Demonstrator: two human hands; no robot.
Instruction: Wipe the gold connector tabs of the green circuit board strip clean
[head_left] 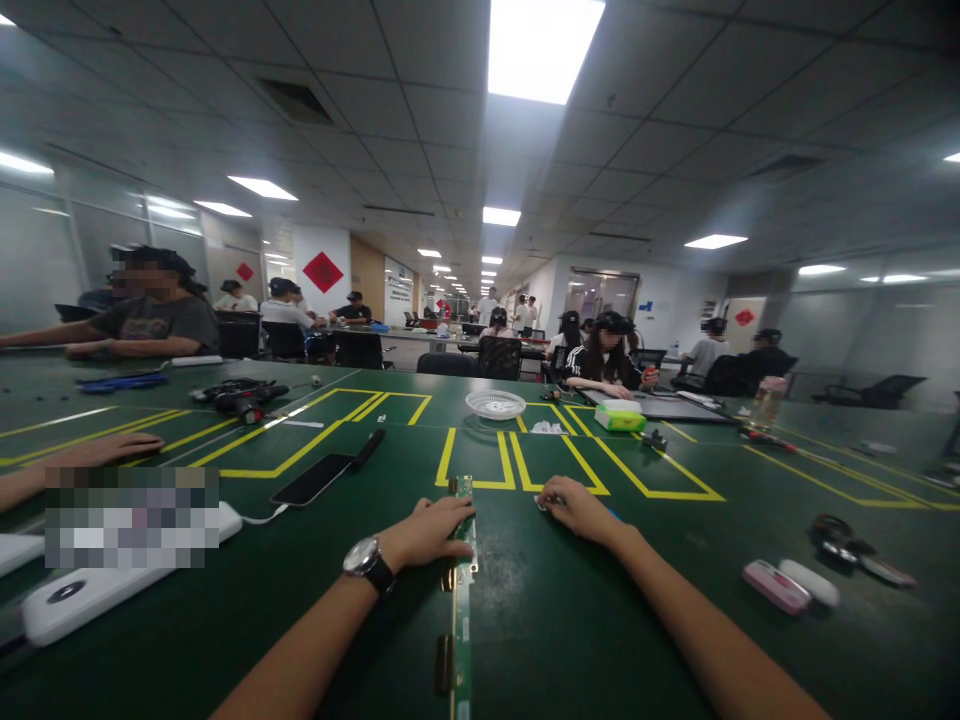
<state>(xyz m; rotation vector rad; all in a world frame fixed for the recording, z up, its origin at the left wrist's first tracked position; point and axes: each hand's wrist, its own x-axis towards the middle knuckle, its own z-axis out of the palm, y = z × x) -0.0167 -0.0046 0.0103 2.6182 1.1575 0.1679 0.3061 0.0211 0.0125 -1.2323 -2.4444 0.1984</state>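
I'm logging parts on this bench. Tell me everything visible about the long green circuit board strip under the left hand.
The circuit board strip is narrow and green with small pale markings and dark connectors along its left edge. It lies flat on the green table, running away from the camera. The left hand rests across its far part.

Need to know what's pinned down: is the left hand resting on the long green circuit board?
Yes, the left hand lies flat across the long green circuit board, near its far end.
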